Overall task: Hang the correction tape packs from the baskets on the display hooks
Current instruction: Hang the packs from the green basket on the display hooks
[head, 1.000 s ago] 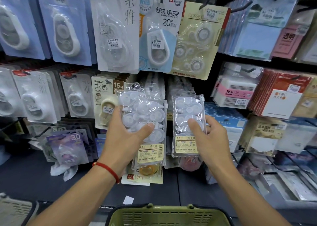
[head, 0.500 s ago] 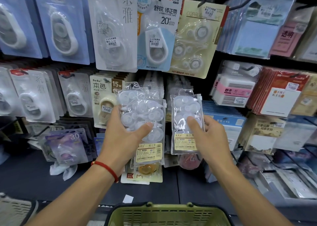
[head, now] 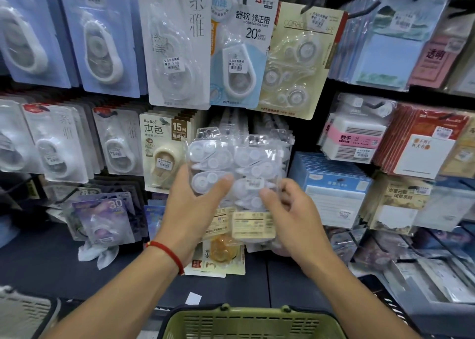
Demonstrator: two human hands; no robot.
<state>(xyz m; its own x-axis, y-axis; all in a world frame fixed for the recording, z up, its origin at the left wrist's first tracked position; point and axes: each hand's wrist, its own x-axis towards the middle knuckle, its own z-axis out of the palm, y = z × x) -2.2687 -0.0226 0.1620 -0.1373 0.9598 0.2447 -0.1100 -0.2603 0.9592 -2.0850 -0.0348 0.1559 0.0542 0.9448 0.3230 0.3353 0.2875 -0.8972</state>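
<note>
Shop display wall (head: 311, 132) crowds every side, with carded tape packs (head: 61, 145) hanging at left, a beige pack (head: 164, 156) just beside the work, and notepad stacks (head: 331, 184) at right. At centre, the left hand (head: 190, 210) grasps a clear pack of correction tapes (head: 208, 166), thumb across its front, while the right hand (head: 293, 215) curls its fingers on a second clear pack (head: 257, 174) overlapping it. To hang them well, I would separate the 2 packs, level each top hole with its hook, which I cannot see, and slide straight back; open room lies only toward the green basket (head: 246, 323) below.
</note>
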